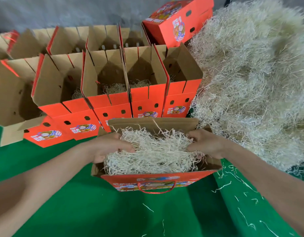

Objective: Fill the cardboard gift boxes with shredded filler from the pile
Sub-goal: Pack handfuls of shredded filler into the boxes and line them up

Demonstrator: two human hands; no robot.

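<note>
An open red gift box [153, 183] with a red rope handle stands on the green cloth right in front of me. It holds a heap of pale shredded filler [153, 153] up to its rim. My left hand [110, 146] presses into the filler at the box's left end, fingers curled around strands. My right hand [205, 143] grips the filler at the right end. The big pile of shredded filler [255, 79] lies to the right of the box.
Behind the near box stand rows of open red boxes [147, 93] with flaps up, some with a little filler inside. A closed red box [178, 21] lies tilted at the back. Loose strands [240, 187] litter the green cloth [89, 206].
</note>
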